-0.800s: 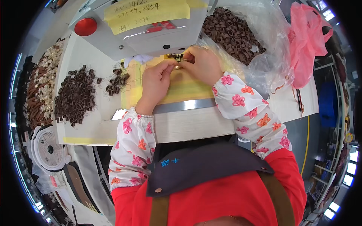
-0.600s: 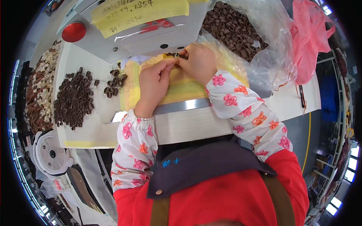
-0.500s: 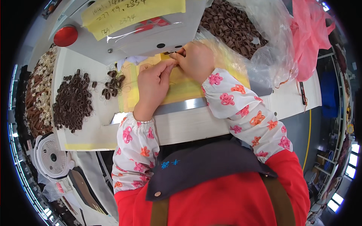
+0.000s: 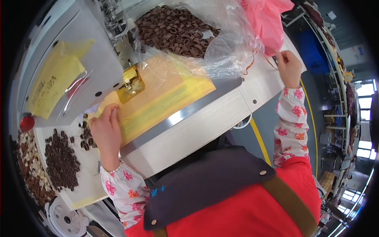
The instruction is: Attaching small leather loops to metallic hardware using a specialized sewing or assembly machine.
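My left hand [image 4: 106,130] is at the near side of a white sewing machine [image 4: 79,79], thumb and fingertips pressed together. Whatever they pinch is too small or hidden to make out. A metal presser foot and needle plate [image 4: 132,83] lie farther right, apart from that hand. Over at the right end of the table, my right hand [image 4: 290,69] has its fingers closed beside a pink plastic bag [image 4: 268,23]. A thin orange-brown cord [image 4: 252,63] loops close to these fingers; what is in them is hidden.
Brown fabric loops [image 4: 177,31] fill a clear plastic bag [image 4: 233,43] at the back. More dark loops [image 4: 61,160] with thread ends are heaped at left, a small cluster [image 4: 87,136] next to them. Yellow film [image 4: 166,102] covers the work plate. A white fan [image 4: 67,217] stands lower left.
My hands were together at the needle and have parted: the right went to the table's right end, the left stays by the machine. The view has turned right. The black-handled tool no longer shows clearly.
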### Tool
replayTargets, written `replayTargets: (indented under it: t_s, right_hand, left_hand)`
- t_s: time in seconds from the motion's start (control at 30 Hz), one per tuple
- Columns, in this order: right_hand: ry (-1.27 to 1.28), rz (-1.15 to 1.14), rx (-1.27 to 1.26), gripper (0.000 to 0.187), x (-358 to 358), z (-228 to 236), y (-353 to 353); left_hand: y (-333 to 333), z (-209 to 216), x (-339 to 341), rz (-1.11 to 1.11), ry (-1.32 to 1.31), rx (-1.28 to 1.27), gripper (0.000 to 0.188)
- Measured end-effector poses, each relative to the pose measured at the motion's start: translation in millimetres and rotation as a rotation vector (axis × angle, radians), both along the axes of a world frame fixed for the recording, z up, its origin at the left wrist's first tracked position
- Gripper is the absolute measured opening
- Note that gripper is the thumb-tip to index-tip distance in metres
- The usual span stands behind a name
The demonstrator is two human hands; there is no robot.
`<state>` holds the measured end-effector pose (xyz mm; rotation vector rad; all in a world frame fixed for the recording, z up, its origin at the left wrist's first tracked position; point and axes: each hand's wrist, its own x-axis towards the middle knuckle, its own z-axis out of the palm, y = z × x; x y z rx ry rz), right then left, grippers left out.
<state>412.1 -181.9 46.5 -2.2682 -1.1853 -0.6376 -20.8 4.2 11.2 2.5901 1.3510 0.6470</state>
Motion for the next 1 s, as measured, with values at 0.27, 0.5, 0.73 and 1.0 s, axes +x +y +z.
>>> replayTargets:
  t_s: [0.27, 0.5, 0.73, 1.0]
  right_hand:
    - [-0.126, 0.133, -0.535, 0.019, 97, -51, -51]
    - [-0.094, 0.091, -0.620, 0.022, 85, -49, -58]
    - [0.213, 0.057, -0.074, 0.023, 24, 17, -50]
    - [0.037, 1.064, -0.136, 0.029, -182, -33, 127]
  left_hand:
    - [-1, -5, -4, 0.049, 0.051, 0.112, 0.011]
    - [-4, -9, 3, 0.069, 0.044, 0.244, 0.022]
    - [5, -26, 33, 0.098, -0.394, -0.097, 0.021]
    - [4, -31, 30, 0.173, -0.497, -0.115, 0.015]
